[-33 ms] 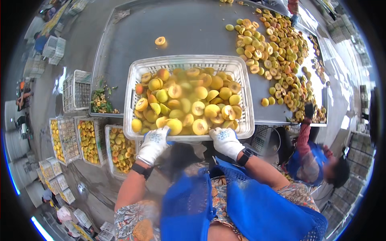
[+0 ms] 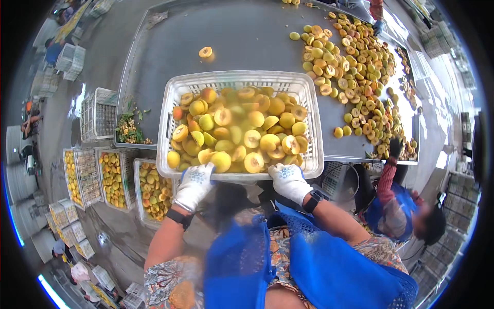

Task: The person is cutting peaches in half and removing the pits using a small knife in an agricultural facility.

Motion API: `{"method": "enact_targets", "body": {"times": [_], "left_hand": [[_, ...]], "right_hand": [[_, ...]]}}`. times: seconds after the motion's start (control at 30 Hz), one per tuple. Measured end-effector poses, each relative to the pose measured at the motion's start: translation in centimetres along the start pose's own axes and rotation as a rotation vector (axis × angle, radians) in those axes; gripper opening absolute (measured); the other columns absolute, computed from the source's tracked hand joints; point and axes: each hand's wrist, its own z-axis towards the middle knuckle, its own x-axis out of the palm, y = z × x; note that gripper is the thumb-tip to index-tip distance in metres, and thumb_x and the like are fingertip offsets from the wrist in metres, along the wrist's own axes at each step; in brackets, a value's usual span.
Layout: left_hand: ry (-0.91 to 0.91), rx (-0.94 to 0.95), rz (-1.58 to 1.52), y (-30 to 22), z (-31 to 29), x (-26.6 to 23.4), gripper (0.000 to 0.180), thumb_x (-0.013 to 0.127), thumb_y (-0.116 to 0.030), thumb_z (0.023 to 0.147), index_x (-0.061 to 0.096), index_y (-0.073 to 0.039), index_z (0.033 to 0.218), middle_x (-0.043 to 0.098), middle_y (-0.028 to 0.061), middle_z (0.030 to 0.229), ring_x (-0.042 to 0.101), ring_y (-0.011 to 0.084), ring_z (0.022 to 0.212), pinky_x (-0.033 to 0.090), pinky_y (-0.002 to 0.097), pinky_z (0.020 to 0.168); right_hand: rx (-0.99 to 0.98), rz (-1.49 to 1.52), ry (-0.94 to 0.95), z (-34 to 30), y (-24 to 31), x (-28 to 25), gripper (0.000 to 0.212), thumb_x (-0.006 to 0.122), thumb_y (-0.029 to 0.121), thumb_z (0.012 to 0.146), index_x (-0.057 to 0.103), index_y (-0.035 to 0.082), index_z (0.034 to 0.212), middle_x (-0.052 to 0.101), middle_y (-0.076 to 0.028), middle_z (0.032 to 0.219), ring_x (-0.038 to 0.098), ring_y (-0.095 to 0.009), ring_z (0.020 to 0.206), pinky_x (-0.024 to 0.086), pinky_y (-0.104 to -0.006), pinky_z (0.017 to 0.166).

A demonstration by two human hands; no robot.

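Looking down, I see both hands in white work gloves on the near rim of a white plastic lattice crate (image 2: 236,77). The left hand (image 2: 195,185) has its grip curled over the rim near the crate's left corner. The right hand (image 2: 289,181) is clamped on the same rim further right, with a dark watch on its wrist.

The crate sits at the near edge of the grey metal worktop (image 2: 247,36), its near side at or slightly past that edge. It is heaped with yellow and orange halved peaches (image 2: 242,134). One lone peach half (image 2: 205,51) lies beyond it, and a wide spread of loose cut peaches (image 2: 355,72) covers the worktop's right side, well apart from the crate.

A co-worker's dark-gloved hand (image 2: 395,147) reaches up at the right. On the floor to the left stand wire baskets of fruit (image 2: 116,177).
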Motion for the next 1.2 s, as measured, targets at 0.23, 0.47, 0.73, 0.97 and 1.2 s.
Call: {"method": "enact_targets", "body": {"times": [0.23,0.47,0.73,0.97,1.2], "left_hand": [[0.103,-0.027,0.222,0.4,0.9,-0.7,0.02,0.049,-0.015,0.088,0.068,-0.013,0.096,0.07,0.0109,0.09,0.067,0.0293,0.088,0.051,0.0421,0.077],[0.237,0.027,0.211,0.1,1.1,-2.6,0.023,0.047,-0.014,0.088,0.068,-0.007,0.095,0.069,0.0151,0.091,0.067,0.0325,0.09,0.052,0.0441,0.079],[0.103,0.248,0.259,1.5,1.5,-1.8,0.019,0.05,-0.013,0.084,0.069,-0.01,0.082,0.069,0.0137,0.081,0.068,0.0316,0.077,0.053,0.0466,0.067],[0.391,0.302,0.219,1.4,0.6,-7.5,0.02,0.052,-0.011,0.082,0.071,-0.005,0.085,0.071,0.0162,0.085,0.069,0.0314,0.083,0.054,0.0452,0.07],[0.535,0.366,0.159,1.6,1.6,-14.9,0.021,0.055,-0.016,0.072,0.069,-0.005,0.083,0.068,0.0185,0.084,0.067,0.0352,0.081,0.052,0.0438,0.075]], "right_hand": [[0.034,0.049,0.013,-0.7,-1.0,-0.4,0.018,0.053,0.014,0.083,0.066,0.007,0.094,0.067,-0.016,0.093,0.067,-0.034,0.086,0.052,-0.045,0.073],[0.035,0.079,0.003,-0.6,-0.9,-0.7,0.022,0.047,0.014,0.085,0.066,0.006,0.093,0.068,-0.019,0.09,0.067,-0.036,0.086,0.051,-0.0459,0.074],[0.068,-0.093,-0.014,-0.9,0.0,-2.2,0.021,0.048,0.014,0.086,0.068,0.007,0.09,0.069,-0.017,0.084,0.069,-0.034,0.081,0.053,-0.045,0.069],[0.07,-0.172,0.281,-0.7,2.2,-7.3,0.023,0.053,0.007,0.082,0.069,0.004,0.099,0.07,-0.017,0.088,0.069,-0.033,0.085,0.054,-0.0436,0.071],[-0.058,0.003,0.476,0.4,3.6,-14.3,0.025,0.053,0.01,0.081,0.068,0.005,0.1,0.067,-0.019,0.094,0.066,-0.035,0.091,0.051,-0.0434,0.079]]}}
